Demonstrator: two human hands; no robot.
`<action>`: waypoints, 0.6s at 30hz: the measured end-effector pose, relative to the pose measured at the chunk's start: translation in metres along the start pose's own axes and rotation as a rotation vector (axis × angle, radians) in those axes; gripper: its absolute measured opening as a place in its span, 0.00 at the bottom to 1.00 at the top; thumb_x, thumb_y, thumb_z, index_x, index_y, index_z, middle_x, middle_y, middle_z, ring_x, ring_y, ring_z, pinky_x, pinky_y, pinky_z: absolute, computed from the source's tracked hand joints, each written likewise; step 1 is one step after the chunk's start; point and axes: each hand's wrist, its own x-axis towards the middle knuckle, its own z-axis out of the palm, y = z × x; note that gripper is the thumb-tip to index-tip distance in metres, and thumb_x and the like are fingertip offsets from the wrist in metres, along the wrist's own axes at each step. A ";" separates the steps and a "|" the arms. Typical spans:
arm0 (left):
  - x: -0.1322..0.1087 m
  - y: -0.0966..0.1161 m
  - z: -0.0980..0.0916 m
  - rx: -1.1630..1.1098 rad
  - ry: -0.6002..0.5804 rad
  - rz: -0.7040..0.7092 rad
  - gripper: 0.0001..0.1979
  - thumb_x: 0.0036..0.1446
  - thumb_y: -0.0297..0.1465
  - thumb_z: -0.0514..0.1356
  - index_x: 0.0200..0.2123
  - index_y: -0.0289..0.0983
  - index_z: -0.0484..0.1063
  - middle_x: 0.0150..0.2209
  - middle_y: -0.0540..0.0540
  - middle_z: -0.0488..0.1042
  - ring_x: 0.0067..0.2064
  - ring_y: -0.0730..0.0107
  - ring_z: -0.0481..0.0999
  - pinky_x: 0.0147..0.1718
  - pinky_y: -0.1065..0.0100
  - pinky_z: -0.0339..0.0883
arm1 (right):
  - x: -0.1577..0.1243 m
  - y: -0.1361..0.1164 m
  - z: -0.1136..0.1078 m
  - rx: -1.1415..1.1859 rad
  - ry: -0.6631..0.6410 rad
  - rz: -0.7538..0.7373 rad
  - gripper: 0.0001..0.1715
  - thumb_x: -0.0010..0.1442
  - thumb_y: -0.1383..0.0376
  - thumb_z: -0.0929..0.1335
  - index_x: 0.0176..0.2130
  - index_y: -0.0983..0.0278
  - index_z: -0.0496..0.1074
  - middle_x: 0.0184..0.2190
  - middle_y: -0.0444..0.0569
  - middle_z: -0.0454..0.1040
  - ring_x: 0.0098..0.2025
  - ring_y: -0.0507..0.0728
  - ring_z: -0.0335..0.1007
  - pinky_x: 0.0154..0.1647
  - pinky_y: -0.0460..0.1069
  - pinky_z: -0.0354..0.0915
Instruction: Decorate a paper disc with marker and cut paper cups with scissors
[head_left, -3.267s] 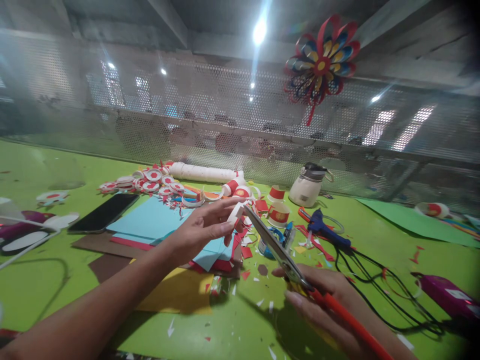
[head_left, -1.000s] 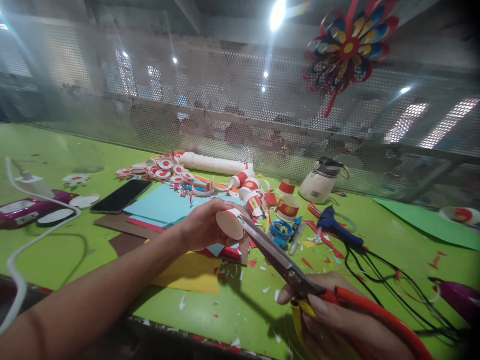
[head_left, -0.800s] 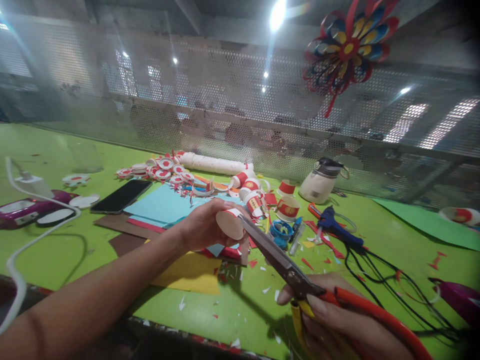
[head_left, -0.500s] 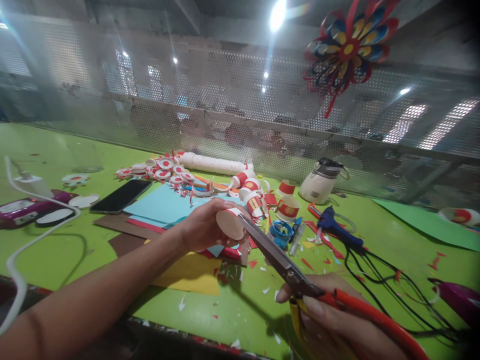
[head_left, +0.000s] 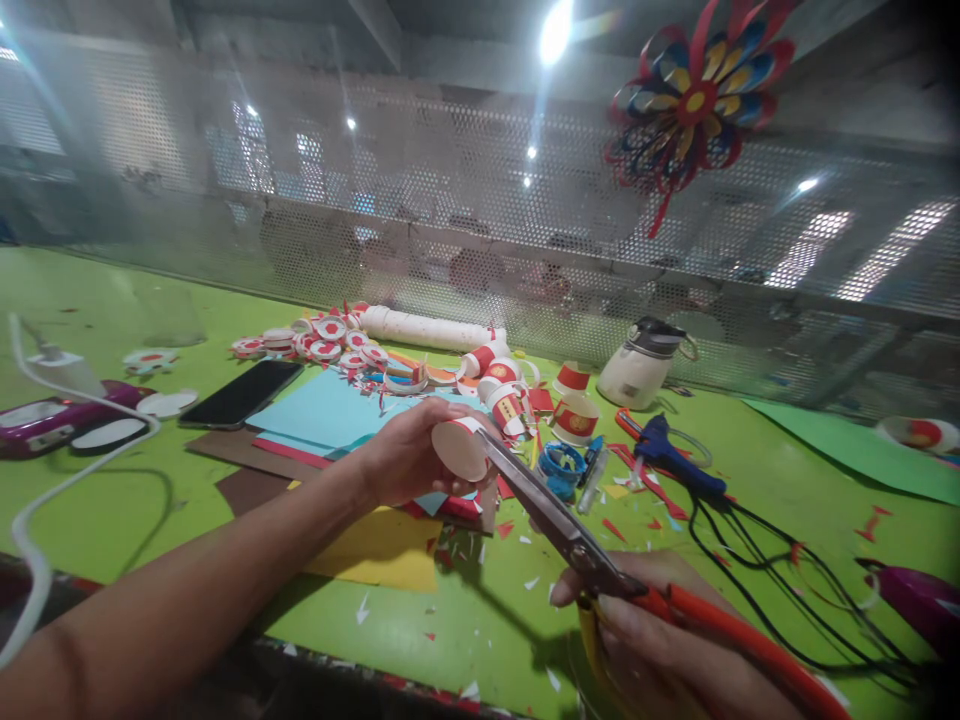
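Scissors are clenched by their orange handles in the right hand at the near edge of the green table, blade tips touching the rim of a paper cup. The cup is gripped on its side in the left hand, held just above coloured paper sheets. Farther back a glue gun, phone and white jug are seen, with a paper flower hung on the mesh behind.
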 end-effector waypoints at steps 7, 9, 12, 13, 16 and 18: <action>0.000 0.001 0.002 -0.013 -0.003 -0.008 0.14 0.50 0.38 0.56 0.30 0.32 0.68 0.21 0.42 0.71 0.20 0.71 0.67 0.14 0.76 0.45 | -0.001 -0.004 0.003 -0.041 0.020 0.074 0.22 0.57 0.48 0.70 0.43 0.59 0.78 0.25 0.45 0.71 0.25 0.53 0.66 0.25 0.47 0.67; 0.000 0.001 0.002 -0.015 -0.005 -0.003 0.14 0.50 0.38 0.55 0.30 0.32 0.68 0.21 0.42 0.71 0.20 0.71 0.68 0.14 0.76 0.45 | -0.001 -0.005 0.005 -0.005 -0.005 0.089 0.23 0.57 0.48 0.69 0.44 0.60 0.78 0.23 0.44 0.68 0.24 0.52 0.65 0.25 0.47 0.67; 0.001 0.000 0.001 -0.014 -0.008 -0.007 0.13 0.51 0.38 0.55 0.30 0.32 0.68 0.21 0.42 0.71 0.20 0.72 0.68 0.14 0.76 0.46 | -0.002 -0.005 0.007 0.016 -0.013 0.102 0.24 0.57 0.47 0.69 0.45 0.60 0.78 0.21 0.43 0.66 0.23 0.52 0.64 0.25 0.47 0.66; 0.001 0.000 0.001 -0.014 -0.011 -0.008 0.14 0.51 0.38 0.55 0.30 0.31 0.68 0.21 0.42 0.71 0.20 0.72 0.68 0.14 0.76 0.46 | -0.002 -0.005 0.008 0.018 -0.010 0.105 0.24 0.57 0.47 0.69 0.45 0.60 0.78 0.21 0.43 0.66 0.23 0.52 0.64 0.25 0.48 0.66; 0.001 0.000 0.000 -0.016 -0.015 -0.005 0.14 0.51 0.38 0.55 0.30 0.31 0.68 0.21 0.42 0.71 0.20 0.72 0.68 0.13 0.76 0.45 | -0.003 -0.004 0.008 0.005 0.020 0.098 0.24 0.57 0.46 0.69 0.44 0.60 0.78 0.20 0.43 0.65 0.24 0.53 0.65 0.25 0.48 0.67; 0.001 0.000 0.000 -0.015 -0.008 0.000 0.13 0.51 0.38 0.55 0.30 0.31 0.68 0.21 0.42 0.71 0.19 0.72 0.68 0.13 0.76 0.46 | -0.003 -0.004 0.008 -0.018 0.049 0.085 0.24 0.56 0.47 0.69 0.44 0.60 0.78 0.21 0.43 0.66 0.25 0.54 0.66 0.26 0.49 0.68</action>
